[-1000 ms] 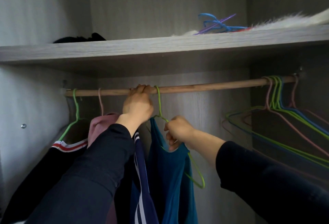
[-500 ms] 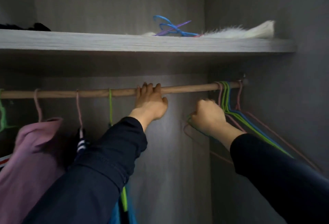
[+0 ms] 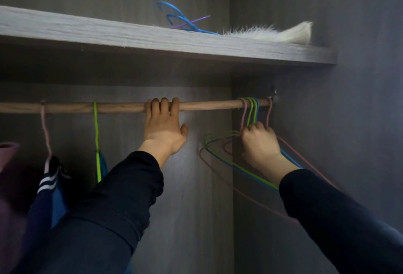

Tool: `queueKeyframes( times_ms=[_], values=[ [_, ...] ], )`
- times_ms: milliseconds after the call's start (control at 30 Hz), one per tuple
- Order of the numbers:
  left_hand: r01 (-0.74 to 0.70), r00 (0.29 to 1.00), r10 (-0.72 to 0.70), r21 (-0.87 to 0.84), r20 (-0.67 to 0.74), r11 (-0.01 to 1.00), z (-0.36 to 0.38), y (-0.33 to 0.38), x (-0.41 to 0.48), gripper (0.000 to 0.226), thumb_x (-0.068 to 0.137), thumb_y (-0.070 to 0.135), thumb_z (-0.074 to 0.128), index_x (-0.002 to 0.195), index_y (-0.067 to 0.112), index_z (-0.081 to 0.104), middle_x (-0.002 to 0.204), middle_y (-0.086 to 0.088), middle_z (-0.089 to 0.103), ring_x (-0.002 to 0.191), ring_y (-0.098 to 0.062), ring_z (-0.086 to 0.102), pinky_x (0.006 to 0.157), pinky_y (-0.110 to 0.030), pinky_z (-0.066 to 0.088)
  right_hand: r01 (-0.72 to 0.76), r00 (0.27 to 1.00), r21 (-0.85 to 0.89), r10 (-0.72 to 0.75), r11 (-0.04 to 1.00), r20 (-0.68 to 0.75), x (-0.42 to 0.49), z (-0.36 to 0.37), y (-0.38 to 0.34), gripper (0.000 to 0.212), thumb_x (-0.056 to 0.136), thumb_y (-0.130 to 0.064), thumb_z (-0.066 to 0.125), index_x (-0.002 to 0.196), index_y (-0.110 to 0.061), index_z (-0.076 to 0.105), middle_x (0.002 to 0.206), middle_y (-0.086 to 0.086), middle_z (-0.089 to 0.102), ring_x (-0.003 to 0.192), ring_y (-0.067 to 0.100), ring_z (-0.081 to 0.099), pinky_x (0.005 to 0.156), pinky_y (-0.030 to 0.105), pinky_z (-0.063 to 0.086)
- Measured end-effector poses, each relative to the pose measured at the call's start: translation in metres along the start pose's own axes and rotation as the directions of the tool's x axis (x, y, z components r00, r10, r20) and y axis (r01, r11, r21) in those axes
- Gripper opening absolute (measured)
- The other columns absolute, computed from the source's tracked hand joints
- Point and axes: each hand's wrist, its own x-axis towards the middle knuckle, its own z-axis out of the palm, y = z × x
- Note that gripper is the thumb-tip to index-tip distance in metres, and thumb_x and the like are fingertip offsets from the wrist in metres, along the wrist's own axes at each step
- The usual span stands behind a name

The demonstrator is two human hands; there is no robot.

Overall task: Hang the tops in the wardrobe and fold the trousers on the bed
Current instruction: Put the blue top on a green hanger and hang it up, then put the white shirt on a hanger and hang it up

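I look up into a wardrobe with a wooden rail [image 3: 209,105] running across it. My left hand [image 3: 164,126] hooks its fingers over the middle of the rail. My right hand [image 3: 259,143] grips the necks of several empty wire hangers [image 3: 250,111], pink, green and blue, bunched at the rail's right end. On the left hang a teal top on a green hanger [image 3: 96,134], a navy top with white stripes [image 3: 46,188] on a pink hanger, and a pink top [image 3: 7,154] at the frame's edge. No trousers or bed are in view.
A grey shelf [image 3: 152,39] spans the wardrobe above the rail, carrying loose blue and purple hangers [image 3: 183,21] and a white furry item [image 3: 279,33]. The wardrobe's right side wall [image 3: 359,121] stands close beside the bunched hangers. Bare rail lies between my two hands.
My right hand let go of the green hanger with the teal top and moved right to grip the empty hangers. The view swung right. My left hand stayed on the rail.
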Motion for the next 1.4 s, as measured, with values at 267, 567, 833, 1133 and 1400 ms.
queueKeyframes(
  times_ms=[267, 567, 833, 1133, 1400],
  values=[
    [0.019, 1.000, -0.020, -0.042, -0.025, 0.999, 0.005, -0.001, 0.003, 0.076, 0.090, 0.049, 0.047, 0.149, 0.015, 0.014, 0.142, -0.013, 0.028, 0.133, -0.037, 0.018, 0.116, -0.047, 0.000, -0.244, 0.969, 0.663, 0.195, 0.707, 0.149, 0.010, -0.028, -0.010, 0.027, 0.089, -0.022, 0.050, 0.108, -0.004, 0.059, 0.111, 0.019, 0.064, 0.105, 0.040, 0.060, 0.078, 0.036, 0.046],
    [0.196, 0.977, -0.214, -0.432, 0.007, 0.881, -0.008, 0.047, -0.047, 0.077, 0.090, 0.031, 0.055, 0.152, 0.014, 0.014, 0.159, -0.014, 0.006, 0.146, -0.033, 0.001, 0.118, -0.046, 0.004, -0.258, 0.966, 0.849, 0.117, 0.461, 0.231, -0.057, -0.021, 0.002, 0.033, 0.093, -0.033, 0.055, 0.063, -0.021, 0.052, 0.074, 0.010, 0.063, 0.077, 0.037, 0.065, 0.062, 0.036, 0.051],
    [0.031, 0.991, -0.126, -0.835, -0.046, 0.549, -0.006, 0.150, -0.158, 0.058, 0.087, 0.020, 0.048, 0.141, 0.002, 0.037, 0.140, -0.023, 0.040, 0.130, -0.038, 0.034, 0.111, -0.046, 0.023, -0.498, 0.867, 0.837, 0.126, 0.227, 0.482, -0.208, -0.048, 0.065, 0.020, 0.097, -0.023, 0.053, 0.077, -0.019, 0.058, 0.052, 0.000, 0.053, 0.034, 0.011, 0.049, 0.036, 0.021, 0.041],
    [-0.132, 0.990, 0.079, -0.962, -0.116, 0.240, -0.092, 0.324, -0.251, 0.059, 0.085, 0.021, 0.046, 0.140, 0.003, 0.037, 0.134, -0.021, 0.044, 0.122, -0.032, 0.037, 0.107, -0.029, 0.019, -0.725, 0.681, 0.671, 0.308, 0.154, 0.664, -0.388, -0.089, 0.205, 0.021, 0.090, -0.020, 0.062, 0.069, -0.017, 0.068, 0.059, 0.003, 0.049, 0.049, 0.015, 0.049, 0.045, 0.022, 0.038],
    [-0.115, 0.915, 0.392, -0.993, -0.097, 0.021, -0.158, 0.548, -0.362, 0.056, 0.083, 0.019, 0.044, 0.137, 0.005, 0.041, 0.131, -0.018, 0.044, 0.122, -0.031, 0.035, 0.107, -0.041, 0.027, -0.889, 0.447, 0.416, 0.560, 0.192, 0.697, -0.573, -0.123, 0.377, 0.024, 0.086, -0.017, 0.067, 0.082, 0.007, 0.067, 0.064, 0.009, 0.056, 0.053, 0.015, 0.050, 0.052, 0.026, 0.039]
  ],
)
